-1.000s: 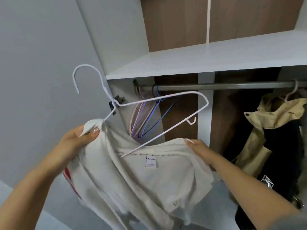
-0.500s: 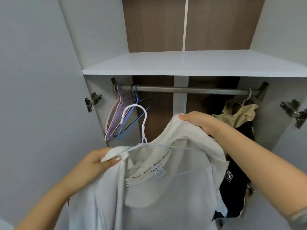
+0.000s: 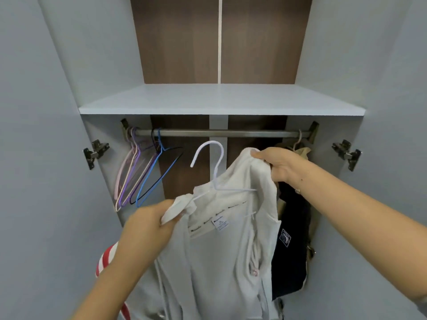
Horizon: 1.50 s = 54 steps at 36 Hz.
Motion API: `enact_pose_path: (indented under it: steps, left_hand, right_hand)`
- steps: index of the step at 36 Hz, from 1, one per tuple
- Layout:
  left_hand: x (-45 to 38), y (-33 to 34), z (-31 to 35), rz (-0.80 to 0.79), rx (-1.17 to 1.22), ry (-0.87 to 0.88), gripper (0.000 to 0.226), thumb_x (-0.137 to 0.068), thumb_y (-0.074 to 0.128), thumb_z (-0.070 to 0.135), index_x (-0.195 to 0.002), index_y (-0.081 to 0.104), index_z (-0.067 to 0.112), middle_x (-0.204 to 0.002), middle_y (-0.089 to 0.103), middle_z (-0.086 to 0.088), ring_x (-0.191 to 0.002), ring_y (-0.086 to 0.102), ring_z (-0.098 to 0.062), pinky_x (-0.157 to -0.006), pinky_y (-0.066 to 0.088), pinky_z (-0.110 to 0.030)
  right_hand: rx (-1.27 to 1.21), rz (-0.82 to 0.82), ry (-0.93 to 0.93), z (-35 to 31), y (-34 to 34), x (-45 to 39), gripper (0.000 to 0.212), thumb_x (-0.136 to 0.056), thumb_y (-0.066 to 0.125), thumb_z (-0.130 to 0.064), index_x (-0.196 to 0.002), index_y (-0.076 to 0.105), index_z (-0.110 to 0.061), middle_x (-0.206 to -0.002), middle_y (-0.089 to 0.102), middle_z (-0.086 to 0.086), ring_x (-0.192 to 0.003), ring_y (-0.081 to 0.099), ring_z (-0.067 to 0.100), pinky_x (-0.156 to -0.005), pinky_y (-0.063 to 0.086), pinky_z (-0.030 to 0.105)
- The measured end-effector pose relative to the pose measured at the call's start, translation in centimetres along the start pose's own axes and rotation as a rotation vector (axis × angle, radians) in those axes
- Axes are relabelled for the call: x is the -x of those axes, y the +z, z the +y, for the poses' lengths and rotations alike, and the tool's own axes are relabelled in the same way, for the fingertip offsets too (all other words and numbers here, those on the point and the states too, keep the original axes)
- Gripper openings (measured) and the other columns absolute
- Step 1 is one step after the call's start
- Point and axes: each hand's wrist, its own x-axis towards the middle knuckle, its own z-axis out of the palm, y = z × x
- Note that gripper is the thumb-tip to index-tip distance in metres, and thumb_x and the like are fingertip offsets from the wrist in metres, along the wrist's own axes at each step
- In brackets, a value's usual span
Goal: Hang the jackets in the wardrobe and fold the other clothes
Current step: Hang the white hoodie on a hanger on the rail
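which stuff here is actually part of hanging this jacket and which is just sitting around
In use:
- white fabric jacket, gripped by both hands: left hand, right hand
- white wire hanger inside the jacket, its hook free
- grey metal wardrobe rail

Lying about:
- bunch of coloured wire hangers on the rail
- beige and black jacket, already hung
- pale shelf

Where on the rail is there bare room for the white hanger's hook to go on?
The rail is bare across its middle, between the empty hangers bunched at its left end and the beige jacket hung at its right end. The white hanger, already inside the white jacket, sits just below that stretch.
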Motion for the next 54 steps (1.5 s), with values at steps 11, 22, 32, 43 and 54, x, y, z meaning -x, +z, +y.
enact_pose_path:
  steps: [11, 22, 32, 43, 54]
  left_hand:
    - [0.0, -0.4, 0.1, -0.18, 0.071, 0.146, 0.016, -0.084, 0.055, 0.052, -0.097, 0.063, 0.047, -0.076, 0.065, 0.024, -0.071, 0.06, -0.002, -0.067, 0.049, -0.026]
    - [0.0, -1.3, -3.0, 0.025, 0.682, -0.162, 0.027, -0.087, 0.067, 0.006, -0.078, 0.077, 0.029, -0.078, 0.073, 0.004, -0.068, 0.062, -0.001, -0.07, 0.047, -0.027]
    - [-1.0, -1.4, -3.5, -0.14, 0.52, -0.125, 0.025, -0.092, 0.063, 0.014, -0.084, 0.073, 0.036, -0.08, 0.072, 0.017, -0.071, 0.062, 0.006, -0.067, 0.045, -0.009]
    - [-6.0, -3.2, 1.3, -0.07, 0.3, 0.039, 0.012, -0.095, 0.051, 0.045, -0.101, 0.057, 0.054, -0.1, 0.063, 0.031, -0.094, 0.055, 0.01, -0.079, 0.04, -0.017]
    - [-6.4, -4.4, 1.8, 0.345, 0.086, 0.045, 0.021, -0.101, 0.047, 0.024, -0.103, 0.066, 0.013, -0.095, 0.048, 0.006, -0.083, 0.043, -0.001, -0.069, 0.034, -0.01]
  right_hand:
    - [-0.371, -0.272, 0.039, -3.3, 3.2, 3.9, 0.014, -0.1, 0.039, -0.001, -0.111, 0.048, 0.0, -0.097, 0.053, 0.016, -0.08, 0.055, 0.023, -0.071, 0.054, 0.041]
    - [1.1, -0.374, -0.411, 3.3, -3.2, 3.5, 0.063, -0.091, 0.043, -0.06, -0.105, 0.067, -0.004, -0.119, 0.065, 0.016, -0.113, 0.061, 0.019, -0.099, 0.045, 0.031]
    - [0.909, -0.267, -0.811, 7.2, -3.1, 3.3, 0.026, -0.1, 0.048, -0.021, -0.089, 0.066, -0.006, -0.085, 0.063, 0.011, -0.079, 0.06, 0.015, -0.075, 0.046, 0.031]
    - [0.996, -0.141, -0.981, 5.6, -0.3, 4.6, 0.032, -0.095, 0.048, -0.043, -0.073, 0.059, -0.023, -0.067, 0.056, -0.008, -0.063, 0.052, 0.005, -0.063, 0.041, 0.027]
    - [0.736, 0.078, -0.655, 1.1, -1.5, 7.1, 0.066, -0.077, 0.061, -0.068, -0.046, 0.025, -0.023, -0.048, 0.023, -0.007, -0.045, 0.021, 0.011, -0.063, 0.039, 0.023]
